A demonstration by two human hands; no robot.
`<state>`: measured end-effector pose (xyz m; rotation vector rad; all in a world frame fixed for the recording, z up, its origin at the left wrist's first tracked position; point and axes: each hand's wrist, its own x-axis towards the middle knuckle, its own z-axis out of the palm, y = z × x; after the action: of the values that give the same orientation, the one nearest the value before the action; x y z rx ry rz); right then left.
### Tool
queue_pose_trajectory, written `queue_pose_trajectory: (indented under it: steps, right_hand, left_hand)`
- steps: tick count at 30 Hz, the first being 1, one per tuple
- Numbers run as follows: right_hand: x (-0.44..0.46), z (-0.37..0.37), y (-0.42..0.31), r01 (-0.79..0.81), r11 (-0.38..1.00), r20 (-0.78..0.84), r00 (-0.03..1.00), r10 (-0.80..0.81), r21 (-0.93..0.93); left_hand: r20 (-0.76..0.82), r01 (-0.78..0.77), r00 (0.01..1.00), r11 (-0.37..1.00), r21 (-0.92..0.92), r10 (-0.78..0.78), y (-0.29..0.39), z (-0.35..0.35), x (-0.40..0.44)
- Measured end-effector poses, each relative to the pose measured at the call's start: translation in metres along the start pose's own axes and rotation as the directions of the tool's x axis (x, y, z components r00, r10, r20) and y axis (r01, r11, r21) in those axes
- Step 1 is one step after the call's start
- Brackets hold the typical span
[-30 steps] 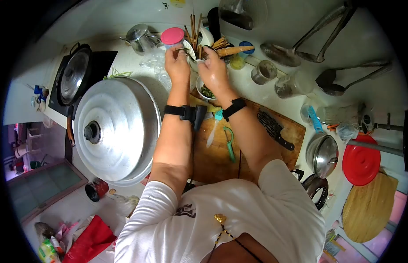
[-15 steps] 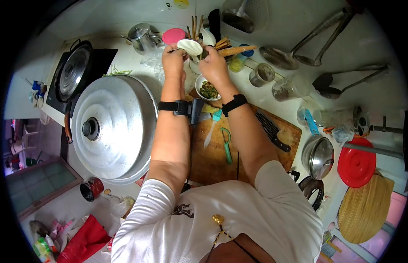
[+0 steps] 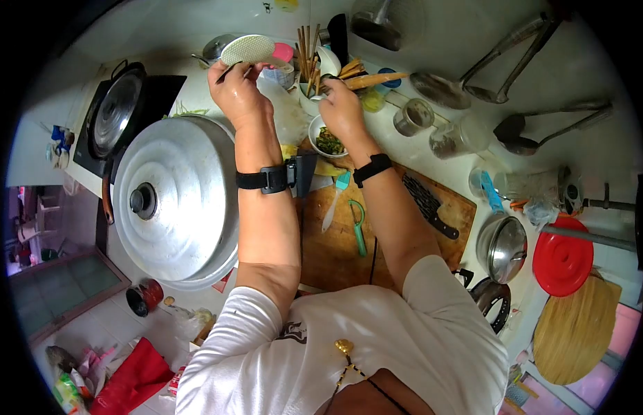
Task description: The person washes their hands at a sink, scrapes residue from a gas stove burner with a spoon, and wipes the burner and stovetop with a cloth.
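My left hand (image 3: 238,90) is raised at the upper left, its fingers wrapped round the handles of some utensils, one with a pale perforated round head (image 3: 247,49). My right hand (image 3: 341,104) is at the utensil holder (image 3: 310,104), fingers bent near its rim; what they grip, if anything, is hidden. Chopsticks (image 3: 308,52) and a white spoon (image 3: 328,61) stand in the holder. Just below my right hand is a white bowl (image 3: 313,128) of chopped greens (image 3: 329,142).
A large lidded pot (image 3: 176,200) stands left of a wooden cutting board (image 3: 335,256), which bears a cleaver (image 3: 432,207), a green peeler (image 3: 358,228) and a brush (image 3: 341,183). Jars (image 3: 413,117) line the back right. Ladles (image 3: 439,88) hang on the wall.
My left hand has moved left and up, away from the holder, carrying the perforated utensil. My right hand stays near the holder. The greens in the bowl show more than at first.
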<state>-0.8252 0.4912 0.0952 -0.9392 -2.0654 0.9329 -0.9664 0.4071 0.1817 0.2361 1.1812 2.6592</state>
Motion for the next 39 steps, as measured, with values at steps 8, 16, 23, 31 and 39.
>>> queue_pose_trajectory:
  steps: [8, 16, 23, 31, 39]
  right_hand:
    - [-0.005, -0.007, -0.001, 0.056, 0.978, 0.021, 0.998, -0.053, -0.199]
    - [-0.004, 0.001, -0.003, 0.086, 0.896, -0.041, 0.992, -0.116, -0.435]
    - [0.007, 0.010, -0.012, 0.020, 0.860, -0.024, 0.999, -0.037, -0.510]
    - [0.015, 0.020, 0.001, 0.076, 0.816, -0.051, 0.990, -0.129, -0.572]
    - [0.011, 0.009, -0.004, 0.263, 0.828, -0.233, 0.878, -0.418, -0.496]
  left_hand:
    - [-0.070, 0.031, 0.997, 0.998, -0.054, -0.035, -0.011, 0.000, -0.008]
    - [-0.064, 0.101, 0.993, 0.995, 0.015, -0.100, -0.025, 0.003, -0.021]
    - [-0.025, 0.195, 0.981, 0.973, 0.121, -0.194, -0.054, -0.013, -0.022]
    - [-0.023, 0.158, 0.987, 0.973, 0.166, -0.156, -0.062, -0.014, -0.024]
    - [-0.014, 0.162, 0.987, 0.974, 0.158, -0.162, -0.064, -0.011, -0.026]
